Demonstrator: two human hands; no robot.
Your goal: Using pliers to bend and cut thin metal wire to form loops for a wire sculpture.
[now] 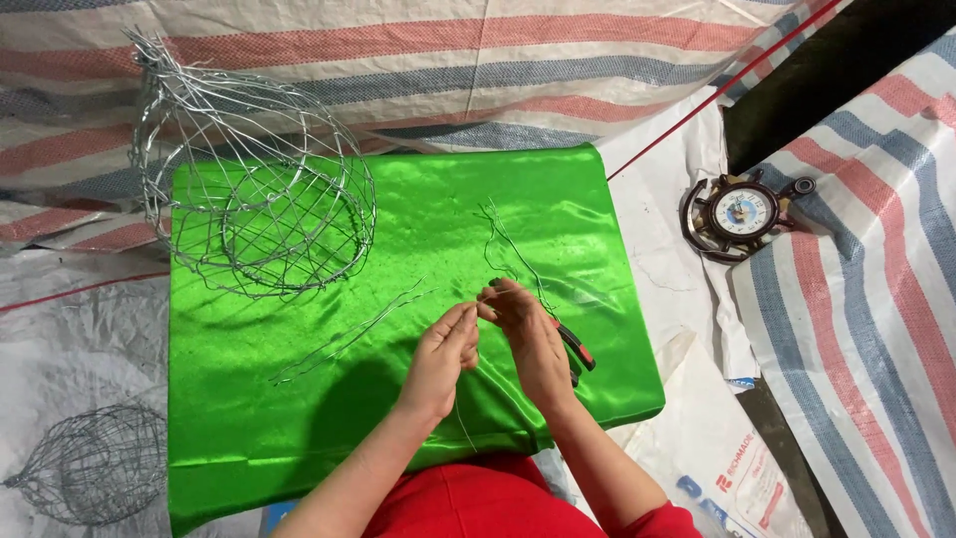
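A domed wire cage (264,194) of thin silvery strands stands on the far left corner of the desk (299,399), which is draped in glossy green satin. Loose cut wires (349,339) lie beside it. Red-handled pliers (578,349) rest just behind the right hand (528,334). Both the right and the left hand (443,354) pinch a thin wire (513,254), fingers closed, at mid-desk. A ship's-wheel clock (742,214) sits on striped tarpaulin (866,299).

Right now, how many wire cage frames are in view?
2. One large wire cage rests on the green cloth's far left corner; a smaller wire cage lies off the cloth, lower left. None looks hidden.
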